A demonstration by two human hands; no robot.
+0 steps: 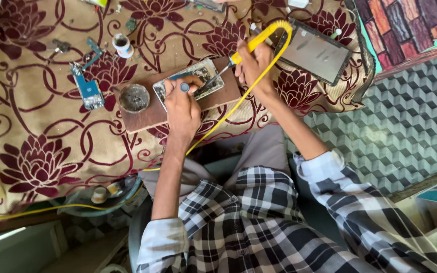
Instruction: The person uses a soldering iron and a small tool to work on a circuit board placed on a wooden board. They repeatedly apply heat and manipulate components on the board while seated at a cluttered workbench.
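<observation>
Nearest, left hand (182,103) pinning the opened grey phone body (189,82) on the brown wooden board (147,114), fingers pressed together; right hand (253,64) clamped around the yellow-handled soldering iron (251,44), tip on the phone's right edge: soldering seemingly midway, dark detached screen (313,51) lying far right, unfitted.

Bright, even daylight with soft, faint shadows; mild glare on the dark tablet screen (313,52); edges slightly stretched and softer.
</observation>
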